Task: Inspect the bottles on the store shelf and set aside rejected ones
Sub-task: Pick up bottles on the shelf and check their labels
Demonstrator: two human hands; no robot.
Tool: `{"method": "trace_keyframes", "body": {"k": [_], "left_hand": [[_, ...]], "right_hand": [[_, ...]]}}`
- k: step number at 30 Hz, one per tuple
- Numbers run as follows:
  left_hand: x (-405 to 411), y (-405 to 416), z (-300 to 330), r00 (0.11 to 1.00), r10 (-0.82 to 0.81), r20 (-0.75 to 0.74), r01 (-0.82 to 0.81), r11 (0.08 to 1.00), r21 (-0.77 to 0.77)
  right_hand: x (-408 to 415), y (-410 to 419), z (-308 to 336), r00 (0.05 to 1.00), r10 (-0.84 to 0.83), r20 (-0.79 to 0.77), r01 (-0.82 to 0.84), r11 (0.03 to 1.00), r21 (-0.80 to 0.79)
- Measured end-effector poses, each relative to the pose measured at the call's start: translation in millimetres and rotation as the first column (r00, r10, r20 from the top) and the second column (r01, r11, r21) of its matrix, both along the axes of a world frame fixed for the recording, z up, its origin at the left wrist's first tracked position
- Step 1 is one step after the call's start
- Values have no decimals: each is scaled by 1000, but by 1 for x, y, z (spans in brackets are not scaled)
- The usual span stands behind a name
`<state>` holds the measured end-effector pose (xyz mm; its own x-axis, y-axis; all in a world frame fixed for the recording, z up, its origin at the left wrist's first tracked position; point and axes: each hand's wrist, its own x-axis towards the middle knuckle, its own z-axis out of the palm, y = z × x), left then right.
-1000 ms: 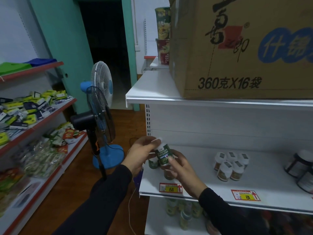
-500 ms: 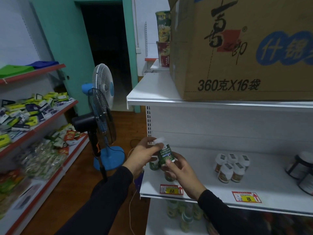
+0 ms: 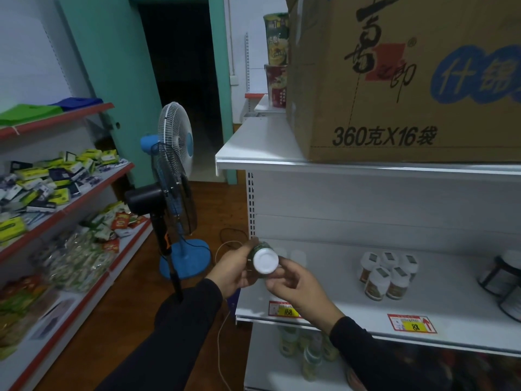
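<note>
Both hands are meeting over the front left corner of the shelf (image 3: 451, 311), sharing one bottle (image 3: 264, 260). The left hand (image 3: 235, 270) is curling round its green-labelled body; the right hand (image 3: 296, 283) is pinching it from the other side, fingers bent against the cap end. The bottle is lying tipped over, white cap facing the person, held just above the shelf and not touching it. Its label writing is too small to read.

Two price tags are sitting on the shelf edge: the near tag (image 3: 284, 309), partly behind the right wrist, is reading "168"; the far tag (image 3: 412, 323) is reading "88" beside a red arrow.

Further along the same shelf, five jars (image 3: 387, 273) with white caps and brown labels are standing upright in a tight cluster, well apart from the hands. At the right edge two dark-rimmed tubs (image 3: 504, 280) are showing only in part.

On the shelf below, several pale bottles are standing in shadow; I cannot count them.

Two fans are standing on the wooden floor to the left, a black one (image 3: 169, 193) in front of a white-and-blue one (image 3: 176, 131).

One carton (image 3: 394, 80) is resting on the top shelf, printed "360克X16袋" with large brush characters. Behind it two cup tubs (image 3: 276, 60) are stacking one on another.
</note>
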<state>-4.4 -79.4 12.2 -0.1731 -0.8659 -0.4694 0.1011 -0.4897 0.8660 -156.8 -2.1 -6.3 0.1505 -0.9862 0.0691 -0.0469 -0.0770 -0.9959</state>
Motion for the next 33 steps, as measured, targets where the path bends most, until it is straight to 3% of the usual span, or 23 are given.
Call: {"method": "trace_keyframes", "body": {"k": [6, 10, 13, 16, 23, 30, 33], "left_hand": [[1, 5, 0, 1000, -9, -6, 9, 1000, -27], [3, 8, 6, 1000, -17, -23, 12, 978, -210], [9, 10, 12, 987, -133, 86, 157, 887, -435], [13, 13, 16, 959, -199, 202, 281, 777, -564], [16, 16, 11, 923, -235, 305, 381, 667, -640], [16, 17, 9, 931, -198, 306, 355, 685, -637], [14, 15, 4, 940, -138, 312, 313, 709, -632]], "right_hand": [[0, 1, -3, 1000, 0, -8, 0, 1000, 6], [-3, 1, -5, 1000, -6, -11, 6, 999, 35], [-7, -1, -7, 999, -17, -29, 18, 999, 36], [-10, -7, -8, 998, -55, -34, 56, 998, 6], [-5, -13, 2, 988, -122, -93, 114, 989, -90], [-4, -11, 1, 974, -124, -190, 101, 987, -126], [-9, -13, -2, 921, -183, -345, 125, 975, -182]]}}
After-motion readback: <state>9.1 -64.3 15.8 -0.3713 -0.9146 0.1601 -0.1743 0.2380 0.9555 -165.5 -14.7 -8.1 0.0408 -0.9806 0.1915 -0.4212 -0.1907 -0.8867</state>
